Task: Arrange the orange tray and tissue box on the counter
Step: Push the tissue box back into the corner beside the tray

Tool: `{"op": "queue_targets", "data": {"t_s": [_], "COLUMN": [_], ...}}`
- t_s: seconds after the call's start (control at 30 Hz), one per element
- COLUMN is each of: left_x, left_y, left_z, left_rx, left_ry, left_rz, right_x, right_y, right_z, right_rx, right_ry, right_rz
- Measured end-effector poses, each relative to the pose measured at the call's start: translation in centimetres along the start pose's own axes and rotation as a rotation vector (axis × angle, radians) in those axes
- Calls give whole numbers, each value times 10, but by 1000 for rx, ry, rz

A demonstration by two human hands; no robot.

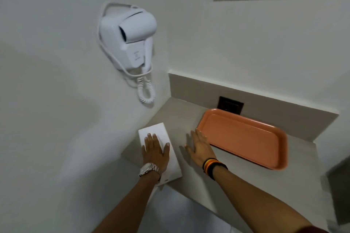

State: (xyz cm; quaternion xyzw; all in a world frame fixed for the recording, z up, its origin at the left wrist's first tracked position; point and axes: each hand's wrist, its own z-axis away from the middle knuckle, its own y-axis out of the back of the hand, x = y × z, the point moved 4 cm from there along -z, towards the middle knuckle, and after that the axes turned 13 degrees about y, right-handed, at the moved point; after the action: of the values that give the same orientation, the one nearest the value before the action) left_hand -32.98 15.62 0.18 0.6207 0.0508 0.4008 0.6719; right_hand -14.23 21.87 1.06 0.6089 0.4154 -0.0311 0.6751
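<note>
In the head view, a grey counter (189, 117) fills the lower centre of the frame. The white tissue box (151, 130) lies at its left edge against the wall. The left hand (155, 148) rests flat on the box, fingers spread, not clamped. The right hand (198, 146) lies open on the counter, its fingers touching the near left rim of the orange tray (244, 138), which sits right of centre. A white hair dryer (128, 38) hangs on the wall, upper left.
</note>
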Motion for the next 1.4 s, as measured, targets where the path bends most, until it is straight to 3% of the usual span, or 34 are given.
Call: {"op": "queue_targets", "data": {"t_s": [0.27, 0.5, 0.9, 1.4], "left_x": [-81, -67, -6, 49], "left_y": [-3, -3, 35, 31], "left_z": [16, 15, -68, -228], "left_rx": [-115, -187, -320, -355], "left_ry": [341, 400, 298, 90], "left_rz": [580, 843, 656, 473], "right_x": [-37, -45, -41, 4], "right_y": [-66, -83, -62, -77], "right_z": [-10, -14, -62, -189], "right_rx": [-117, -107, 112, 214], "right_ry": [-183, -214, -339, -491], "right_rz": [-406, -601, -805, -822]}}
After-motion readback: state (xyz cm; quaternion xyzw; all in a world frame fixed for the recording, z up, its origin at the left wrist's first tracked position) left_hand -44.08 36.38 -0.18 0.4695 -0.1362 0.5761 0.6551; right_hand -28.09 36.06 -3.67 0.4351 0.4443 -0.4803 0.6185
